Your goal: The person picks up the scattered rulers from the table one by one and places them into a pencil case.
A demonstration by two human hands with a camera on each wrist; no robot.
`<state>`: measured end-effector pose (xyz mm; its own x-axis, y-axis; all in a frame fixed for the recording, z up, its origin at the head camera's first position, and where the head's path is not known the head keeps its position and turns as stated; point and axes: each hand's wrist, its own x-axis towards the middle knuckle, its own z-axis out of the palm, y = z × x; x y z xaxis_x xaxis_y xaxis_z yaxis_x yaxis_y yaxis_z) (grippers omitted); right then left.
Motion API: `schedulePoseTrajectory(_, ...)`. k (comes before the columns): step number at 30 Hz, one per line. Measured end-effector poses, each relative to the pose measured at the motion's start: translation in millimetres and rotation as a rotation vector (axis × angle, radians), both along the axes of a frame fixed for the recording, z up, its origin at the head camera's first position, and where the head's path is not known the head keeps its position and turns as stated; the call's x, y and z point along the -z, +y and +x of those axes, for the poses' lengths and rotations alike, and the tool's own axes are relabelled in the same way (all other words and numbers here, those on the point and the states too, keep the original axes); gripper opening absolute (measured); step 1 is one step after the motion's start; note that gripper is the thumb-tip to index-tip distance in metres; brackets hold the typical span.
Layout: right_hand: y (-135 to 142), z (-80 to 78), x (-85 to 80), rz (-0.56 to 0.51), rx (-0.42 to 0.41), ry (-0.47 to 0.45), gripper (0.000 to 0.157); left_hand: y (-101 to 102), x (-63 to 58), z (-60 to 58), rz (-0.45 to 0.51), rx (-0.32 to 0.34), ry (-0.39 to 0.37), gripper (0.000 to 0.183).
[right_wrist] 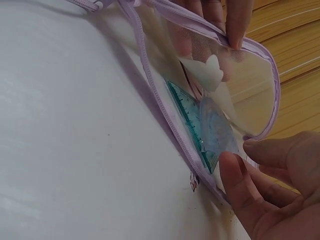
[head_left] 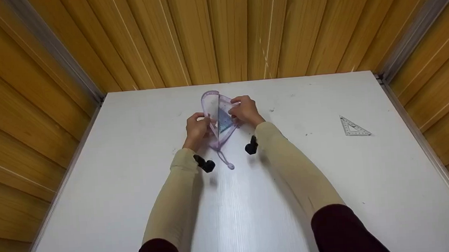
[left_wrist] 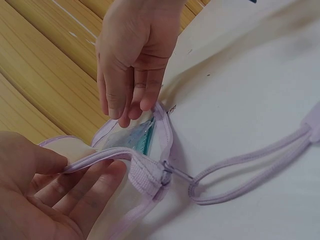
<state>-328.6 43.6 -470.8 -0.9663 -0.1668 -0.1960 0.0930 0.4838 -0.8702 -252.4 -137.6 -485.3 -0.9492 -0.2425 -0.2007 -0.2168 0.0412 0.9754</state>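
A lilac-edged mesh zip pouch [head_left: 210, 103] stands with its mouth spread apart. My left hand [head_left: 197, 128] pinches one zipper edge between thumb and fingers, with fingers also behind the mesh. Inside lies a teal set square [right_wrist: 187, 115], and a clear bluish plastic piece with a rounded edge [right_wrist: 216, 127] rests over it. My right hand [head_left: 246, 109] is at the pouch's other side, thumb and forefinger apart at the mouth. In the left wrist view its fingers [left_wrist: 116, 95] hang nearly straight, their tips right over the clear piece.
A small clear set square [head_left: 354, 129] lies on the white table [head_left: 96, 214] far to the right. The pouch's cord loop [head_left: 223, 157] trails toward me. Wood-look panels [head_left: 225, 31] rise behind the table and along both sides.
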Motion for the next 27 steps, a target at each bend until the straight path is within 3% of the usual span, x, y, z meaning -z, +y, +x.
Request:
schedulePoseTrajectory(18, 10.1, 2.1, -0.9, -0.053, -0.029, 0.002, 0.051, 1.7, -2.9, 0.3, -0.028, -0.002, -0.036, 0.026)
schedulePoseTrajectory(27, 24.5, 0.3, -2.5, -0.072, -0.063, 0.145, 0.048, 0.9, -3.1, -0.6, 0.004, 0.011, -0.006, 0.033)
